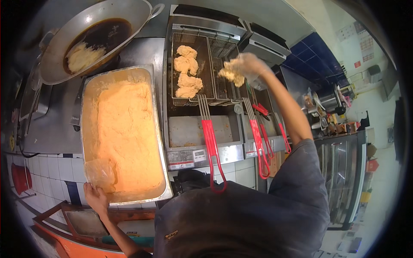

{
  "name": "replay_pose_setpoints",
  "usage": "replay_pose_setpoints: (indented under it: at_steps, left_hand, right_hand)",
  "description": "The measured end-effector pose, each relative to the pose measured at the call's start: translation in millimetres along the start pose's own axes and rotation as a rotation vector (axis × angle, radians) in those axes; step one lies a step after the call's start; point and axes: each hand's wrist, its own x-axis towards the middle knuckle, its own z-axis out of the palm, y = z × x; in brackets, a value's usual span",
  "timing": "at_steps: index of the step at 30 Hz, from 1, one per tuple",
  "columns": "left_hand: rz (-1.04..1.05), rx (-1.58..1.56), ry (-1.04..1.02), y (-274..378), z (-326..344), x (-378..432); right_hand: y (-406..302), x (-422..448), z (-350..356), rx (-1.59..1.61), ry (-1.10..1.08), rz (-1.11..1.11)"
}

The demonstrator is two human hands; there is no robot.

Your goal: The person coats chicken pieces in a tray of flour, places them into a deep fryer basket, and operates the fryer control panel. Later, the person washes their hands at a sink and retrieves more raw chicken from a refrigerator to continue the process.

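Note:
My right hand (253, 67), in a clear plastic glove, grips a flour-coated piece (233, 74), apparently chicken, above the right wire fryer basket (226, 59). Several similar coated pieces (186, 64) lie in the left fryer basket (206, 48). At the near left corner of a deep metal pan (158, 135), my left hand (95, 196) holds a clear plastic item (100, 174); I cannot tell whether it is a tub or a bag. Pale orange flour (129, 129) fills much of that pan.
A large metal wok (138, 19) with dark liquid and a pale foamy mass stands behind the pan. Red basket handles (211, 138) jut toward my body, with another red handle (258, 145) farther right. Red-handled tongs (260, 109) rest beside them. A glass-fronted cabinet (338, 180) stands at right.

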Motion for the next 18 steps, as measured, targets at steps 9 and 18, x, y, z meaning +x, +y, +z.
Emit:
replay_pose_setpoints:
  at_steps: [9,18]
  left_hand:
    - [0.068,0.058,0.07,13.0,-6.4,-3.3]
    - [-0.081,0.0,0.035,18.6,-13.3,2.1]
  right_hand:
    - [19.0,37.1,130.7,1.02,-0.301,0.566]
    - [-168.8,-13.9,-12.1,-0.286,-0.014,0.163]
